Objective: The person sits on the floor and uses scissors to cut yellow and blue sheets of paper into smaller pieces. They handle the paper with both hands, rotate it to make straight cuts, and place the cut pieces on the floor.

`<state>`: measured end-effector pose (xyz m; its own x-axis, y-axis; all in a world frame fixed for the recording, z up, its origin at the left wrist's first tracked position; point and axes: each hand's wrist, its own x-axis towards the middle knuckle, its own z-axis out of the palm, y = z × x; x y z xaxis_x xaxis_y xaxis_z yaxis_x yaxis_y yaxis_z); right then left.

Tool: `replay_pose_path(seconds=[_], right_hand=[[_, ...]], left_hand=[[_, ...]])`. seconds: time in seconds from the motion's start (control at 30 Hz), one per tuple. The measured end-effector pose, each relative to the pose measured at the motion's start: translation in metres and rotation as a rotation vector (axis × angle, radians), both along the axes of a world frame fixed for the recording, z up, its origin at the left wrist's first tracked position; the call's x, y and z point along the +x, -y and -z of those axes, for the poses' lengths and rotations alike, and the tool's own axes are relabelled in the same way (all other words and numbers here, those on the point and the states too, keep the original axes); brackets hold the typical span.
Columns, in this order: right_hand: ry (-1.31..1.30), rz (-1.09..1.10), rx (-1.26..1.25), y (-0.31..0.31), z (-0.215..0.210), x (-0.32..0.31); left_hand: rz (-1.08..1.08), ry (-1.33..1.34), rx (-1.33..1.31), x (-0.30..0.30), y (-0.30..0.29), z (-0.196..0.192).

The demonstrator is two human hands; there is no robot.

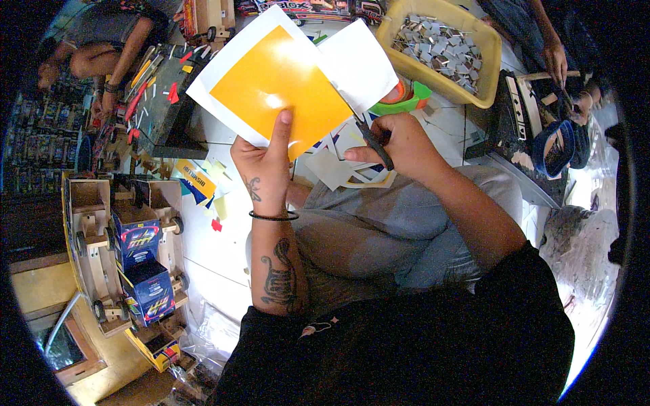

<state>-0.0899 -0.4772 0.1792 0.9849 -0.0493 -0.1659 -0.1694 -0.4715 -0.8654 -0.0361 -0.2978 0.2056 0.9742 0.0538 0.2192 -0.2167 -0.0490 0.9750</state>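
Note:
My left hand (265,162) pinches a glossy orange sheet with a white border (261,81) by its lower edge, thumb on top. Black-handled scissors (372,141) are in my right hand (399,145), their blades at the right edge of the orange part. A white flap of sheet (359,64) sticks out beyond the blades; whether it is fully parted from the orange sheet, I cannot tell. Below the scissors, paper offcuts (328,168) in white, blue and yellow lie on the tiled floor by my crossed legs.
A yellow tub (497,68) of small grey-white pieces stands at the far right, beside a green and orange tape dispenser (404,99). Wooden toy trucks (142,243) stand on the left. Other people's hands (556,61) work at low tables on both sides.

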Motion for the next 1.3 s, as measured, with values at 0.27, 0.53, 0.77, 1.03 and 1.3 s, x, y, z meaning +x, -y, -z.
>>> replay_pose_path(seconds=[0.27,0.53,0.77,1.03,1.3], right_hand=[[-0.016,0.011,0.029,-0.0017,-0.0029,0.0018],[0.013,0.036,0.0,-0.0008,-0.0042,0.0015],[0.088,0.025,0.046,-0.0015,-0.0032,0.0003],[0.017,0.049,0.127,-0.0025,0.0031,0.0033],[0.077,0.024,0.098,-0.0011,0.0017,0.0023]], left_hand=[[0.047,-0.013,0.019,-0.0038,0.0016,0.0008],[0.047,0.008,0.037,-0.0032,0.004,0.0025],[0.102,-0.02,0.006,-0.0038,0.0046,0.0026],[0.168,-0.064,-0.009,-0.0061,0.0061,0.0029],[0.169,-0.029,-0.032,-0.0065,0.0068,0.0045]])
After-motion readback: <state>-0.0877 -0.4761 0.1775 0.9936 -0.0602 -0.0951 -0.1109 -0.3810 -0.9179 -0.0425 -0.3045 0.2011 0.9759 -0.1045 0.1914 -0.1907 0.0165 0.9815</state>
